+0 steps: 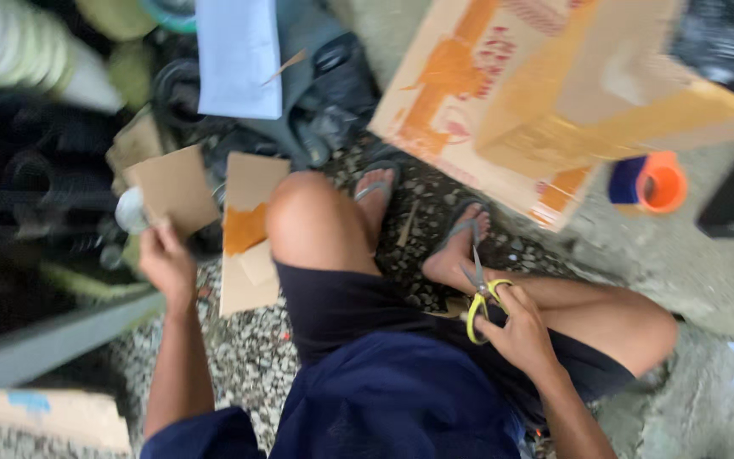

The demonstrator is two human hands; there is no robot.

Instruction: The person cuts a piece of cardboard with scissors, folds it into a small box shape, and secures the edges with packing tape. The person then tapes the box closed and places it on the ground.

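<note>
My left hand (166, 262) holds a small brown cardboard piece (176, 187) by its lower edge, out to the left of my raised knee. A pair of scissors with yellow handles (479, 291) sits in my right hand (520, 331), blades pointing up toward my sandalled foot. I sit on a pebbled floor with my legs folded. Another cardboard strip with an orange patch (248, 229) lies on the floor beside my left knee.
A large cardboard box with orange print (545, 93) stands ahead to the right. An orange and blue tape roll (652, 183) lies beside it. Dark clutter, a blue sheet (239, 55) and stacked pale rolls (19, 51) fill the left. A flat cardboard piece (53, 416) lies lower left.
</note>
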